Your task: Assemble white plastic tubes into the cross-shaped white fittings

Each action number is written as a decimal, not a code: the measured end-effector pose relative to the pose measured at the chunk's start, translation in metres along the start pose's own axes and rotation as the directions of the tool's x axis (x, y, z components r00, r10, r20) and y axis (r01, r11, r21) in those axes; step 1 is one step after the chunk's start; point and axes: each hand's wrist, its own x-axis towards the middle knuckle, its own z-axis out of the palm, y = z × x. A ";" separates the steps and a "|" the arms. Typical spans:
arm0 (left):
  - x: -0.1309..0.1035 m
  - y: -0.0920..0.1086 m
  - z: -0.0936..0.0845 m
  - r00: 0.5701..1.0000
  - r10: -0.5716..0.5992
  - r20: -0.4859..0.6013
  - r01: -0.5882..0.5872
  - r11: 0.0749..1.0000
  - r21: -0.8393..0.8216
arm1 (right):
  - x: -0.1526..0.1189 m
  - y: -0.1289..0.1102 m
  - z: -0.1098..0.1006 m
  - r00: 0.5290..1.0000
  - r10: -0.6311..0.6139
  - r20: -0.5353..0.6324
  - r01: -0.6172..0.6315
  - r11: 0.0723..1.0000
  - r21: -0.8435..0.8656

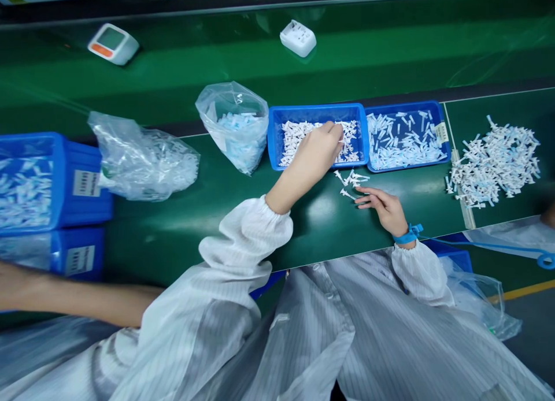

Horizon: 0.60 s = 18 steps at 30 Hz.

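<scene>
My left hand reaches into a blue bin of small white plastic parts. Its fingers curl down and together at the right side of the bin; what their tips hold, if anything, is hidden. On the green table, my right hand lies with fingers stretched out, at the edge of a few white pieces with pale blue tubes. A blue wrist strap with a cord is around my right wrist. Beside the first bin, a second blue bin holds pale blue and white tube-like pieces.
A large heap of joined white and blue pieces lies at the right. Two clear bags of parts, one upright and one lying, stand left. Further left are stacked blue bins and another person's arm. Two white devices lie behind.
</scene>
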 end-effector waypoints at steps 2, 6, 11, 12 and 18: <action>-0.022 0.000 -0.002 0.995 0.034 -0.097 -0.033 0.999 0.004 | 0.000 -0.001 -0.002 1.000 -0.006 0.001 0.006 0.999 -0.043; -0.071 0.004 0.005 0.954 0.150 -0.260 -0.180 0.979 -0.095 | -0.004 -0.005 -0.001 0.997 -0.060 0.055 0.065 0.994 -0.087; -0.112 0.021 0.032 0.948 0.201 -0.249 -0.256 0.942 -0.215 | -0.013 -0.007 0.014 0.986 -0.074 0.152 0.089 0.992 -0.094; -0.116 0.025 0.038 0.948 0.213 -0.237 -0.269 0.933 -0.237 | -0.014 -0.007 0.018 0.985 -0.067 0.157 0.083 0.991 -0.100; -0.129 0.036 0.053 0.943 0.212 -0.255 -0.290 0.902 -0.321 | -0.014 -0.008 0.030 0.993 -0.020 0.114 0.040 0.984 -0.175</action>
